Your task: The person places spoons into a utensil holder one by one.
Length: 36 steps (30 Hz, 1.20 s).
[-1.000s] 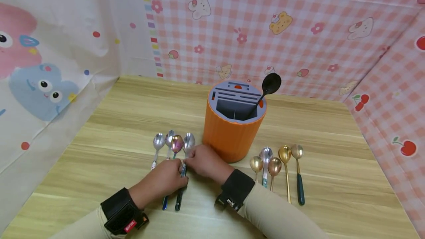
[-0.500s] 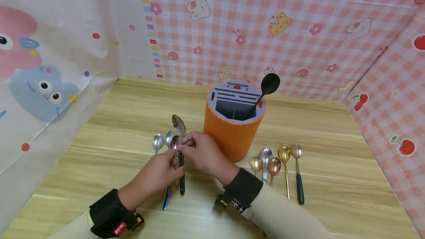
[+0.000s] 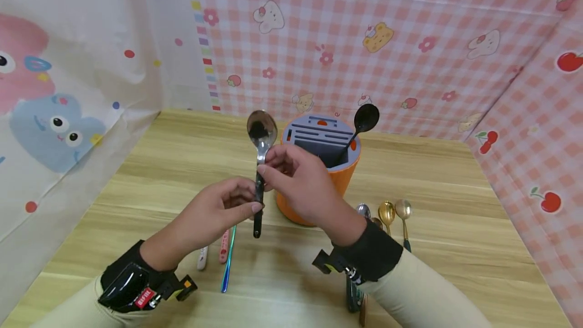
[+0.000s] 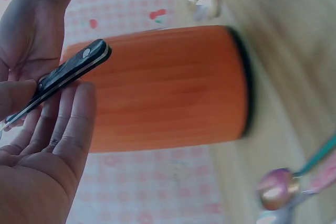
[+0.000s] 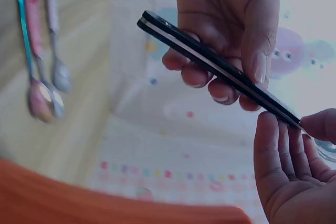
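Observation:
A spoon (image 3: 259, 186) with a silver bowl and black handle is held up, bowl at the top, left of the orange holder. My left hand (image 3: 218, 206) holds its lower handle, thumb on the near side and fingers behind. Higher up, at the neck, my right hand (image 3: 305, 181) pinches it between thumb and fingers. The riveted black handle (image 4: 73, 69) points up and right in the left wrist view. In the right wrist view, the handle (image 5: 189, 51) shows edge-on with a metal strip, and the bowl is mostly cut off by the frame's right edge.
The ribbed orange holder (image 3: 343, 178) has a grey slotted top; a black spoon (image 3: 366, 118) stands in it. Several spoons lie on the wooden table to the left, including one with a rainbow-coloured handle (image 3: 227, 262). More lie right, among them a gold spoon (image 3: 387, 211), partly behind the right arm.
The black-handled spoon, lying on the table at first, has been lifted by both hands and raised away from the other spoons. Its bowl has turned upright beside the holder.

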Tool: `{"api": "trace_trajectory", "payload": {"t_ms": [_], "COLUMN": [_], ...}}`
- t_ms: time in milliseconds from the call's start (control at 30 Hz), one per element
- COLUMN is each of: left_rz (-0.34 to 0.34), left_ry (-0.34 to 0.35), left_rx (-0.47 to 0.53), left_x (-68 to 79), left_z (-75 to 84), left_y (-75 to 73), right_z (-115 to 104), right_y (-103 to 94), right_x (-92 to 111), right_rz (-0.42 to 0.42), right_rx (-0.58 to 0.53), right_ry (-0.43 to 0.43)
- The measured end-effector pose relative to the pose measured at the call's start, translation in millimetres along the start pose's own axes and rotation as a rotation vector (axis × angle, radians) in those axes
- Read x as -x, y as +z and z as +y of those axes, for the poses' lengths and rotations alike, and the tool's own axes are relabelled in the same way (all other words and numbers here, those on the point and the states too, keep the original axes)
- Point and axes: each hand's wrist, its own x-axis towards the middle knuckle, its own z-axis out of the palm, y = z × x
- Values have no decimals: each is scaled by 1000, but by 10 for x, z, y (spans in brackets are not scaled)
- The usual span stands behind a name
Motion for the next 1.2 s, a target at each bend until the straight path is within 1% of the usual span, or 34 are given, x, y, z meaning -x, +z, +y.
{"api": "trace_trajectory", "payload": {"t_ms": [67,133,200,300,367,500,700,767,833,967,1067,1200], "left_rz": [2,8,15,19,19,8,-3,-1,-12,-31,-56,-84], "left_ry": [20,35,57,87,91,112,252,263,281,265,244,227], "left_rx": [2,-22,-48,-65,-74,-93,-110,-116,-99,-105,-124,-148], "left_x": [-61,-131,-212,-357,-463,-691,-1021,-1109,-1195,-1313,-1355,-1364], "left_z": [119,234,336,470,552,701,848,876,873,789,699,599], "left_y": [-15,-29,-37,-34,-14,48,148,186,227,311,359,399], "right_z": [-94,-176,-247,-329,-374,-447,-465,-456,-433,-323,-207,-57], "right_y": [-101,-203,-307,-463,-569,-772,-1020,-1083,-1129,-1187,-1202,-1193], "right_x": [-14,-29,-46,-65,-70,-75,-109,-111,-112,-108,-97,-66], "right_rz": [4,12,30,72,107,180,254,267,280,284,271,245], "right_rx": [-38,-50,-21,13,41,48,15,-2,-7,32,89,133], "right_ry": [-24,-51,-91,-129,-143,-146,-165,-174,-174,-132,-90,-39]}}
